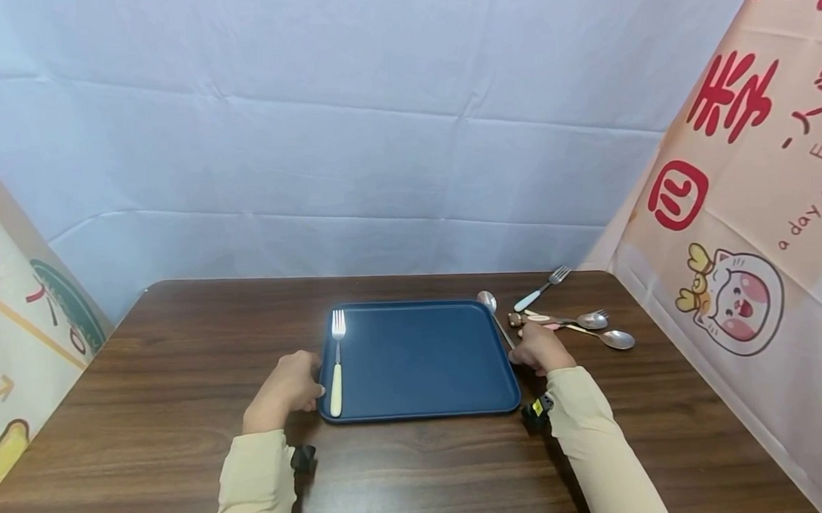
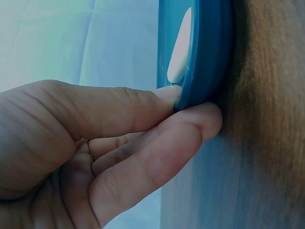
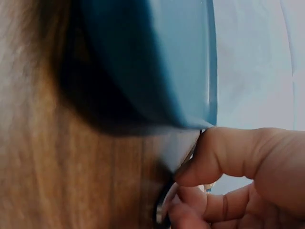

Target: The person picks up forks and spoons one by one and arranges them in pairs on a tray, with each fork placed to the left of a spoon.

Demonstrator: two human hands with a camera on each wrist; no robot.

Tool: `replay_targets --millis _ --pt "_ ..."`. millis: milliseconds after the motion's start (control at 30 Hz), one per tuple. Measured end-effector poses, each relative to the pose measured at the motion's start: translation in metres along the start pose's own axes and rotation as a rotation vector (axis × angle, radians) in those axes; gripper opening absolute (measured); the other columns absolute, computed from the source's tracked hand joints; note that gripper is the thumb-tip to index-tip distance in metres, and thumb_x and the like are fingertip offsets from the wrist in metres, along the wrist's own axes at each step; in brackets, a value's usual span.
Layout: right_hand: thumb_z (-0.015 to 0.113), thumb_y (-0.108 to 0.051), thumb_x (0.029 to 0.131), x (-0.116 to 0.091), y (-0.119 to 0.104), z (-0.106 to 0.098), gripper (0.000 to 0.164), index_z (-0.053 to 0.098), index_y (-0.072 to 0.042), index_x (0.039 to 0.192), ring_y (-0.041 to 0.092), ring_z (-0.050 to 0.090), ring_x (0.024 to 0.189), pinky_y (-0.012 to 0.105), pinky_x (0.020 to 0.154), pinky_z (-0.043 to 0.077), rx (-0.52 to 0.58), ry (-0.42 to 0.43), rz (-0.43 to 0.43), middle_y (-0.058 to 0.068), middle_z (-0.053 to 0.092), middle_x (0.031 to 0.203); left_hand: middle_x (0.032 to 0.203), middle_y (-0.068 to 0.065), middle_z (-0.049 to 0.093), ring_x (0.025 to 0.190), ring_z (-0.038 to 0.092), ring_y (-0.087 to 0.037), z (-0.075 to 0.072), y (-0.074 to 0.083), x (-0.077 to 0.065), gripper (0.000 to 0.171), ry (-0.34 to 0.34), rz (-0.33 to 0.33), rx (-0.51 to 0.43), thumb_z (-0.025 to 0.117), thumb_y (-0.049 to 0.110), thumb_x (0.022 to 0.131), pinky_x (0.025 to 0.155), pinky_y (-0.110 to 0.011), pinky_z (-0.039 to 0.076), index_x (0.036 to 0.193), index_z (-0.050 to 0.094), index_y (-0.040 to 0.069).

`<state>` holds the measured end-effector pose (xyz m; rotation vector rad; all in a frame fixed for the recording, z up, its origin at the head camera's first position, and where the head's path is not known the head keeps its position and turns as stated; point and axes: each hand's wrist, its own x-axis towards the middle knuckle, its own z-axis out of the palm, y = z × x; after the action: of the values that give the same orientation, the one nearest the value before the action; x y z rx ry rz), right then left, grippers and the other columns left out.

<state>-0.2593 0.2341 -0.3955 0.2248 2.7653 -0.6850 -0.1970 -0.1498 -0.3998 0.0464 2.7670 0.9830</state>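
A dark blue rectangular tray (image 1: 421, 362) lies on the table, with a cream-handled fork (image 1: 337, 380) lengthwise along its left side. My left hand (image 1: 289, 385) pinches the tray's left rim, thumb on top beside the white fork handle (image 2: 181, 47) and fingers underneath. At the tray's right edge, my right hand (image 1: 539, 348) pinches a spoon (image 1: 487, 301) by its handle. The spoon's bowl points away and overlaps the tray's far right corner in the head view. Thumb and fingers close around the dark-edged handle end (image 3: 164, 205), close over the table and beside the tray wall (image 3: 128, 57).
Just beyond my right hand lie another fork (image 1: 528, 301) with a pale handle, a spoon (image 1: 618, 340) and a second spoon (image 1: 592, 321) among crossed handles. A white cloth (image 1: 353, 160) hangs behind the brown table (image 1: 183, 355); a printed cloth (image 1: 735, 200) flanks the right.
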Motion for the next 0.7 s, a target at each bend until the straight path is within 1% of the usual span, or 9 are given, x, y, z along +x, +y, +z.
replay_targets --millis 133,167,233,400,533,600,633,700 --pt "0.061 -0.009 0.078 -0.0011 -0.0027 -0.0006 0.040 0.053 0.011 0.112 0.022 0.052 0.050 0.030 0.045 0.048 -0.057 -0.002 0.004 0.006 0.047 0.055 0.059 -0.008 0.056 0.045 0.056 -0.014 0.0001 -0.0002 0.0001 0.040 -0.005 -0.002 -0.001 0.063 -0.007 0.080 0.047 -0.027 0.048 0.118 0.053 -0.013" --pt "0.061 -0.010 0.078 -0.0016 -0.0031 -0.0007 0.040 0.053 0.011 0.111 0.021 0.052 0.049 0.030 0.045 0.048 -0.060 -0.002 0.007 0.005 0.046 0.052 0.059 -0.008 0.056 0.046 0.056 -0.014 0.0001 -0.0002 0.0002 0.040 -0.006 -0.004 -0.002 0.063 -0.007 0.080 0.047 -0.027 0.048 0.118 0.052 -0.014" --pt "0.061 -0.009 0.079 -0.0016 -0.0036 -0.0007 0.042 0.052 0.011 0.114 0.020 0.053 0.049 0.031 0.046 0.049 -0.041 -0.002 0.017 0.005 0.046 0.052 0.059 -0.008 0.056 0.046 0.057 -0.014 0.0002 -0.0003 0.0002 0.040 -0.009 -0.006 -0.003 0.063 -0.007 0.080 0.047 -0.027 0.048 0.118 0.052 -0.014" --pt "0.063 -0.007 0.078 0.0001 -0.0043 -0.0008 0.029 0.054 0.007 0.102 0.021 0.056 0.048 0.032 0.045 0.050 -0.032 0.016 0.046 0.011 0.055 0.056 0.058 -0.008 0.056 0.047 0.057 -0.015 -0.0002 -0.0001 -0.0002 0.039 -0.012 -0.004 -0.004 0.062 -0.007 0.081 0.048 -0.027 0.048 0.118 0.052 -0.014" --pt "0.065 -0.009 0.077 0.0018 -0.0048 -0.0009 0.016 0.057 0.003 0.086 0.021 0.057 0.047 0.031 0.044 0.049 -0.073 0.025 0.055 0.011 0.055 0.054 0.059 -0.008 0.056 0.047 0.057 -0.016 -0.0005 0.0000 -0.0005 0.039 -0.015 -0.003 -0.004 0.062 -0.007 0.081 0.048 -0.028 0.048 0.119 0.052 -0.014" --pt "0.065 -0.010 0.077 0.0031 -0.0047 -0.0010 0.014 0.058 0.002 0.078 0.021 0.057 0.046 0.031 0.044 0.049 -0.096 0.024 0.059 0.009 0.055 0.053 0.059 -0.008 0.056 0.047 0.057 -0.015 -0.0006 0.0002 -0.0006 0.040 -0.015 -0.004 -0.005 0.062 -0.007 0.081 0.048 -0.027 0.048 0.119 0.052 -0.014" --pt "0.065 -0.011 0.077 0.0039 -0.0046 -0.0012 0.014 0.058 0.001 0.076 0.021 0.056 0.046 0.030 0.044 0.048 -0.108 0.023 0.060 0.008 0.055 0.052 0.059 -0.008 0.056 0.047 0.056 -0.015 -0.0005 0.0002 -0.0006 0.040 -0.015 -0.005 -0.005 0.062 -0.007 0.081 0.048 -0.027 0.048 0.119 0.052 -0.014" --pt "0.065 -0.012 0.077 0.0049 -0.0044 -0.0018 0.015 0.059 0.001 0.079 0.021 0.056 0.047 0.030 0.043 0.047 -0.131 0.024 0.057 0.009 0.055 0.055 0.059 -0.008 0.056 0.047 0.056 -0.015 -0.0004 0.0001 -0.0004 0.042 -0.015 -0.008 -0.007 0.063 -0.007 0.081 0.048 -0.027 0.048 0.121 0.051 -0.014"
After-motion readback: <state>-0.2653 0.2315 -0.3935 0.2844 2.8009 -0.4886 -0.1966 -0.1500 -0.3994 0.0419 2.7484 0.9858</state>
